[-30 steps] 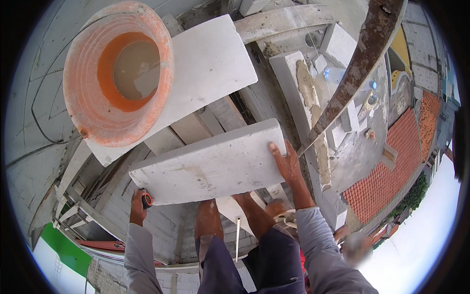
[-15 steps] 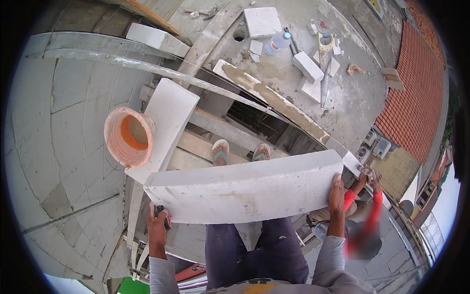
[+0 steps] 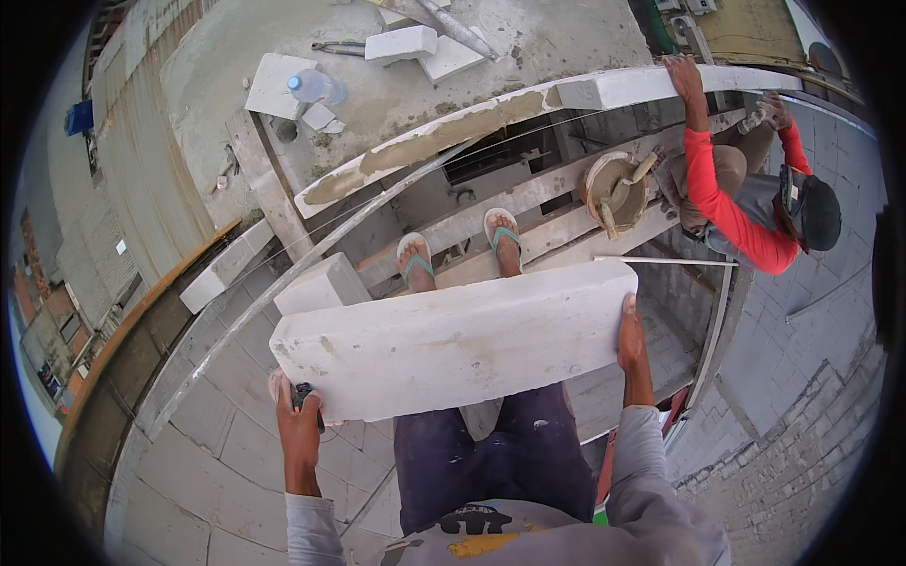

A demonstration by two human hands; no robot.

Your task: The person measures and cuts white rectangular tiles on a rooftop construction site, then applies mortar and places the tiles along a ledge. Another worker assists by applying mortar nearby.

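I hold a long white lightweight block across my body, above my sandaled feet on wooden planks. My left hand grips the block's left end, together with a small dark tape measure pressed against it. My right hand grips the block's right end, thumb along the edge. Another white block lies behind the one I hold, partly hidden by it.
A co-worker in red sleeves crouches at right, hands on a mortar-topped block row. A mortar bucket stands beside them. Beyond lie a concrete slab with block pieces and a bottle, open gaps and a long bar.
My view has swung rightward, so the orange bucket is out of sight and the co-worker shows more fully. I still hold the block at both ends.
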